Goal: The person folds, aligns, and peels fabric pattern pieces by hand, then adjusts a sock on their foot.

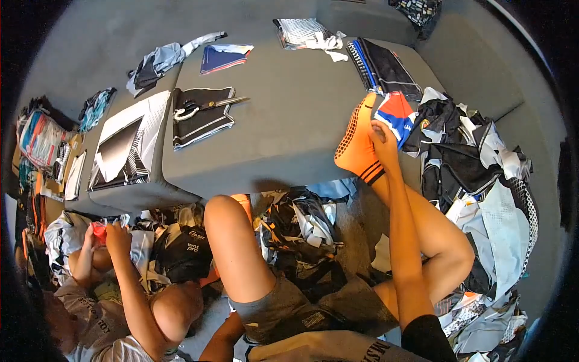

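My right hand (383,136) reaches out beside my raised foot in an orange grip sock (360,140). Its fingers are closed on the lower edge of a red, white and blue fabric piece (395,114), which lies by the toes at the right end of the grey bench. My left hand (228,330) is low down beside my left thigh, partly in shadow; its fingers are hidden. Close to the fabric piece are a stack of folded dark cloth (392,67) and a heap of black and white fabric scraps (458,148).
Scissors (208,105) lie on black folded fabric on the grey bench (271,120). Cloth stacks (129,142) sit at the left. Scraps (301,223) cover the floor below. At lower left another person (114,289) holds a small red piece (99,232).
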`<state>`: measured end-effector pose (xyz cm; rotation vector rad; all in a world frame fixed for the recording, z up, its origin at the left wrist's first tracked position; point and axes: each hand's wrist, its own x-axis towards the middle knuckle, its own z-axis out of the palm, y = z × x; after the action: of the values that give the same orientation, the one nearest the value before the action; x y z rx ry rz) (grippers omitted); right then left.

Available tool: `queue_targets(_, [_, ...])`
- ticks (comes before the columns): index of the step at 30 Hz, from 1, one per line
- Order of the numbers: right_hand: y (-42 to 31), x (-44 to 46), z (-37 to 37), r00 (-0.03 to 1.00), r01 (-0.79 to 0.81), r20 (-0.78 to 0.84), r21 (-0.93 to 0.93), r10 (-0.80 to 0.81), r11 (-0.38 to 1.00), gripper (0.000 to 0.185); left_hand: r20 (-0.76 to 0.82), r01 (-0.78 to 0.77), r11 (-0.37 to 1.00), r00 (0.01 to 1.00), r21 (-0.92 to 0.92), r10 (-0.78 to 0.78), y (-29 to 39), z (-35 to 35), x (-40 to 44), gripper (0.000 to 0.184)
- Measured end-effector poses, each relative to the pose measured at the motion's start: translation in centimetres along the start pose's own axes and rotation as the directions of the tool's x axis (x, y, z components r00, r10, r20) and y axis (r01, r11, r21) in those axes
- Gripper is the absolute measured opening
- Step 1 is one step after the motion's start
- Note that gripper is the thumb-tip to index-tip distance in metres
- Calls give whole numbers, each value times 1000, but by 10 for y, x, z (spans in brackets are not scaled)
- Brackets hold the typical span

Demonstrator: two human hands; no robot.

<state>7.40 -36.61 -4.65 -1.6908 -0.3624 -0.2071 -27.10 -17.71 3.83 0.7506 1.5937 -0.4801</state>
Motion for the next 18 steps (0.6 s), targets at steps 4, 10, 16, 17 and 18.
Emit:
queue_targets(4, [6, 2, -5, 1000, 10, 25, -35, -9, 999, 25, 20, 43, 998, 999, -48, -42, 0, 5, 2, 32])
queue_targets(10, [0, -3, -8, 999, 2, 33, -44, 0, 999, 21, 53, 93, 992, 995, -91, -88, -1, 17, -1, 33])
queue_targets(16, [2, -4, -7, 999, -44, 6, -45, 44, 998, 17, 56, 122, 981, 992, -149, -115, 1, 18, -4, 35])
queue_targets(17, [3, -3, -6, 999, -53, -7, -44, 53, 998, 16, 53, 125, 979, 992, -158, -118, 2, 16, -4, 35])
queue_targets(18, [5, -4, -7, 998, -65, -20, -45, 64, 997, 16, 51, 132, 978, 991, -164, -125, 2, 15, -4, 35])
